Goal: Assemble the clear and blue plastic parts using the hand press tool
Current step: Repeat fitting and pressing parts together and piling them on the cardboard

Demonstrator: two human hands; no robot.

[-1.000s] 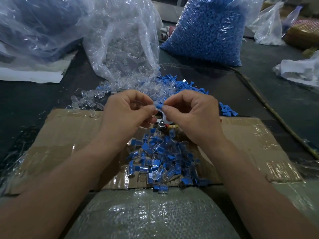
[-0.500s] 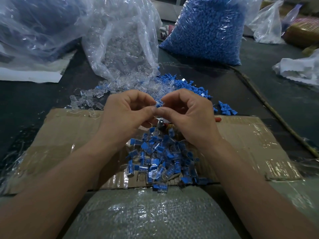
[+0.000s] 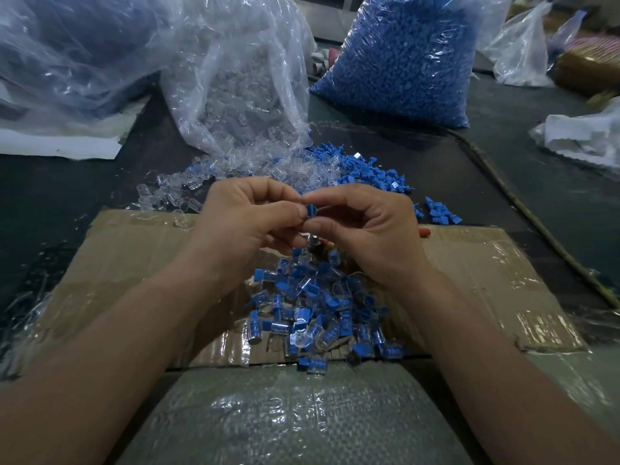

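My left hand and my right hand meet fingertip to fingertip above the cardboard sheet. Between them they pinch a small blue part; a clear part, if any, is hidden in the left fingers. Just below the fingers the metal hand press tool with a red handle end shows only in part. A pile of assembled clear-and-blue pieces lies near me on the cardboard. Loose clear parts and loose blue parts lie farther back.
An open bag of clear parts spills at the back centre. A full bag of blue parts stands back right. A big plastic bag fills the back left. A thin rod crosses the dark table on the right. Bubble wrap lies nearest me.
Both hands have stayed together over the tool, shifting slightly; the blue part between the fingertips now shows more plainly.
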